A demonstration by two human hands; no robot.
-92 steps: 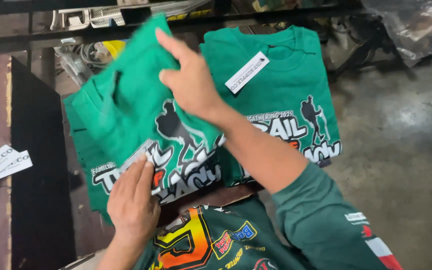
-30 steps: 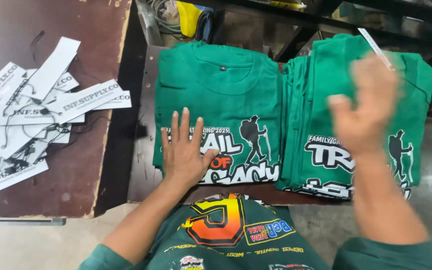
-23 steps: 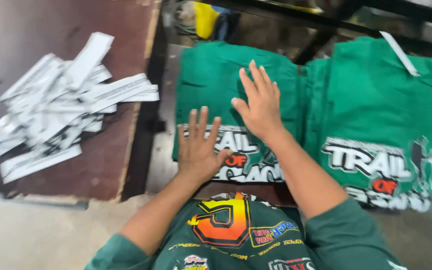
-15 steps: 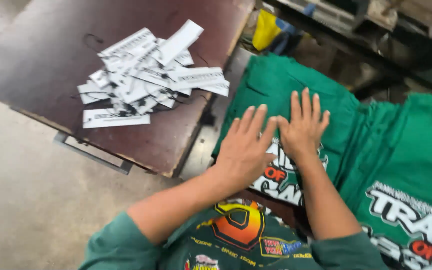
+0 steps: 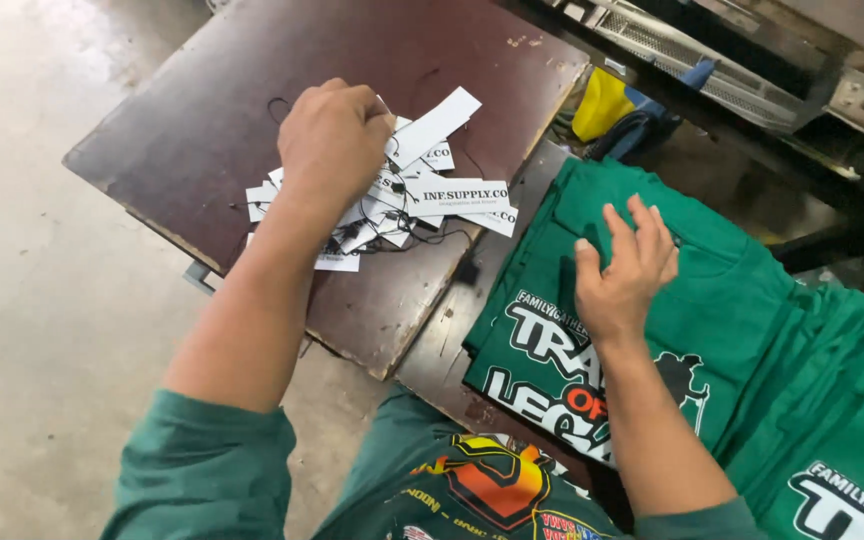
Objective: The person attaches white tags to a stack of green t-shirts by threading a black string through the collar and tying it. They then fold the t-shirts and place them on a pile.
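My left hand [image 5: 334, 138] reaches over the dark brown board [image 5: 202, 150] and its curled fingers rest in the pile of white paper hang tags [image 5: 422, 195] with black strings. Whether it grips a tag is hidden under the fingers. My right hand [image 5: 624, 270] lies flat with spread fingers on the folded green printed T-shirt [image 5: 697, 330] near its collar. A second stack of folded green shirts [image 5: 832, 430] lies to the right of it.
The board's near edge overhangs a grey concrete floor [image 5: 42, 330]. A dark metal rack [image 5: 752, 90] runs along the back right, with a yellow and blue item [image 5: 607, 105] tucked beneath it. My green sleeves and printed shirt fill the bottom.
My left hand left the green shirt and moved left onto the tag pile. My right hand stayed pressed on the shirt. The view swung left toward the board.
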